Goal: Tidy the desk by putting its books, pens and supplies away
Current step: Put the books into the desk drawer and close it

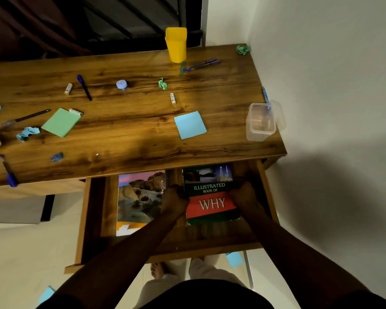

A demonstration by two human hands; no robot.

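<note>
Head: left grip, right grip hold book; both shadowed.

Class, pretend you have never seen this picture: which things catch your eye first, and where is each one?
The red and green WHY book stands out, held by the left hand and right hand in the open drawer. A yellow cup stands upright at the far edge of the desk, and a blue pad and a green pad lie flat on it.
</note>
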